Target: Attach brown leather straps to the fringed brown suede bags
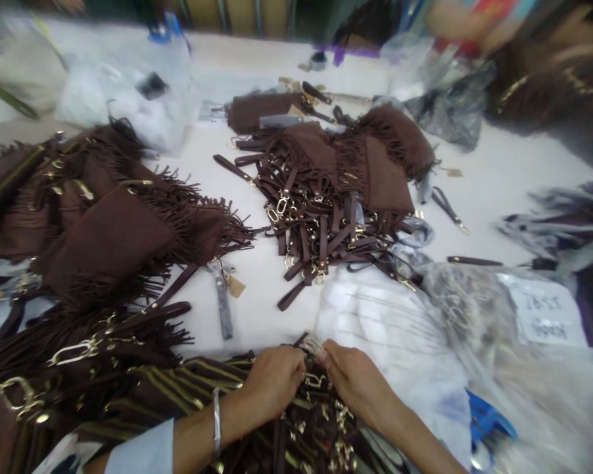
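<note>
Low in the middle, my left hand (275, 380) is closed in a pinch, and what it grips is hidden behind the fingers. My right hand (358, 378), just beside it, pinches a pale gold metal clasp (312, 343) between thumb and fingers. A bit of dark strap shows by the clasp. Under both hands lies a heap of dark brown fringed pouches with gold zippers (188, 388) and gold hardware (343, 421). Beyond them is a pile of brown wrist straps with gold hooks (321, 230). A silver bangle (216, 421) circles my left wrist.
Brown fringed pouches (113, 230) are heaped at left, others (388, 174) behind the straps. White padding (375, 322) and a clear plastic bag with a handwritten label (543, 309) lie at right. White plastic (123, 79) sits at back left. Other people are at the far right, blurred.
</note>
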`<control>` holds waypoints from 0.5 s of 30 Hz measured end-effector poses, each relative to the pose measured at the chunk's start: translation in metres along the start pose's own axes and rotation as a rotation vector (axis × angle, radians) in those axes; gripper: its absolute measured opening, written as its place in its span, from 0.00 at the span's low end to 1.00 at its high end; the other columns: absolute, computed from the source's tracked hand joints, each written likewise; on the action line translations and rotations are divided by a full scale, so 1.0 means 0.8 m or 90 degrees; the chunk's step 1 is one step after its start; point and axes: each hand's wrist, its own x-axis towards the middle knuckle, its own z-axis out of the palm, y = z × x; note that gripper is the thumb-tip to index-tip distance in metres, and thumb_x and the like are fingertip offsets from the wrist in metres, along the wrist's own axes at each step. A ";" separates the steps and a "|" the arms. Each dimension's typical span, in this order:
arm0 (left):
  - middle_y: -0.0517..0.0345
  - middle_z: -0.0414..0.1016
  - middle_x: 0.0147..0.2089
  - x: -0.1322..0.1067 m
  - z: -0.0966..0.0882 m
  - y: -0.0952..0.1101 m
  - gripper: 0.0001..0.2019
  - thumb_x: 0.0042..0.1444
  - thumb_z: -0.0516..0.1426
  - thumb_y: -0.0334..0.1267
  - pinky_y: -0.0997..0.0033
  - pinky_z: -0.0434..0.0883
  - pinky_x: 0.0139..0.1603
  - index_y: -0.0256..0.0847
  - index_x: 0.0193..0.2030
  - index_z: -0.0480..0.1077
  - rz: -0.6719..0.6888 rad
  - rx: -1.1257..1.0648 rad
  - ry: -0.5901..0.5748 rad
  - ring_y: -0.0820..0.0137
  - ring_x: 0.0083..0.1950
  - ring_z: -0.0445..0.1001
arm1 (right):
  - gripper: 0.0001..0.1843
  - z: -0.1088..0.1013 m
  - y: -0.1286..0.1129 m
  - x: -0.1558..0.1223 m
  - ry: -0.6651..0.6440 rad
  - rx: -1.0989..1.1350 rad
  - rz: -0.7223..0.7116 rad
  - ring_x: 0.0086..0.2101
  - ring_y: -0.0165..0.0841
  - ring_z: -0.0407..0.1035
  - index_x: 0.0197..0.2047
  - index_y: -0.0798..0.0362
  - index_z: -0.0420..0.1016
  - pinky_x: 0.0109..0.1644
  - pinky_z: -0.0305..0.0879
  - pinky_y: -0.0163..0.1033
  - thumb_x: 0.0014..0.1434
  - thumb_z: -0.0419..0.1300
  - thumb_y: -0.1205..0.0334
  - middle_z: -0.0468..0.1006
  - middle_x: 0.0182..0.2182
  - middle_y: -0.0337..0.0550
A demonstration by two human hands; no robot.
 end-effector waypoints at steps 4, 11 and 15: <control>0.60 0.75 0.32 -0.001 0.001 0.002 0.06 0.59 0.53 0.31 0.70 0.63 0.37 0.41 0.31 0.69 0.007 0.012 -0.004 0.67 0.36 0.73 | 0.21 0.027 0.025 -0.012 -0.111 0.228 0.110 0.23 0.28 0.63 0.32 0.53 0.74 0.29 0.53 0.32 0.69 0.44 0.56 0.68 0.18 0.35; 0.62 0.73 0.31 -0.003 0.001 0.004 0.06 0.59 0.52 0.30 0.71 0.59 0.35 0.41 0.31 0.66 0.023 0.008 0.007 0.69 0.34 0.71 | 0.22 0.040 0.022 0.005 -0.132 0.342 0.226 0.17 0.25 0.56 0.31 0.54 0.73 0.23 0.52 0.31 0.66 0.46 0.51 0.63 0.16 0.33; 0.62 0.73 0.31 -0.002 0.000 0.007 0.06 0.59 0.52 0.30 0.70 0.59 0.35 0.41 0.32 0.66 0.014 0.026 -0.001 0.68 0.34 0.70 | 0.19 0.039 0.020 0.007 -0.208 0.390 0.266 0.12 0.25 0.53 0.29 0.53 0.70 0.18 0.51 0.31 0.63 0.48 0.52 0.60 0.13 0.31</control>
